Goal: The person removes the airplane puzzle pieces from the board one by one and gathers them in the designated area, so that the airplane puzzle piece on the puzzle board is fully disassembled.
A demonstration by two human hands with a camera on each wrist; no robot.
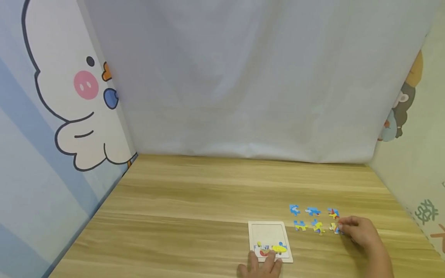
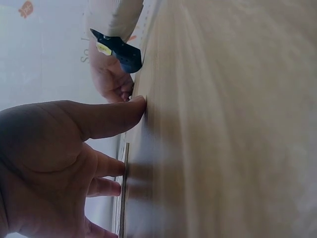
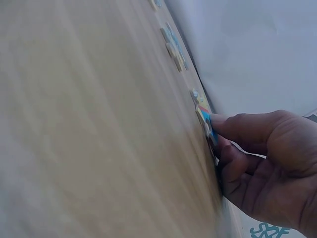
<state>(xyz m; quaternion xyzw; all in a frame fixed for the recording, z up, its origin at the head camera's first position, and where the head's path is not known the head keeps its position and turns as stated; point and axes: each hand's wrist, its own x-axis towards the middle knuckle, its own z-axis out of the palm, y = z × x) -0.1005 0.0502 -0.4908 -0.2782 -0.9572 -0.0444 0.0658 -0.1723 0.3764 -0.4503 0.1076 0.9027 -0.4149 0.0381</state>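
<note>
My left hand (image 1: 261, 268) rests its fingertips on the near edge of a white puzzle board (image 1: 267, 233). In the left wrist view, the thumb (image 2: 111, 119) is stretched out over the tabletop, and the other fingers reach the board's edge. Colourful fitted pieces (image 1: 279, 249) fill the board's near row; the rest of the tray is bare. To the right of the board, my right hand (image 1: 360, 233) pinches a yellow, blue and red jigsaw piece (image 3: 204, 118) by its edge, thumb on the printed face. That piece is tilted, low over the table.
Several loose jigsaw pieces lie in two rows between board and right hand, including a blue one (image 1: 294, 209), a blue-yellow one (image 1: 300, 226) and a red-yellow one (image 1: 333, 213). The wooden table (image 1: 174, 216) meets a grey curtain (image 1: 243, 96) behind and printed walls at both sides.
</note>
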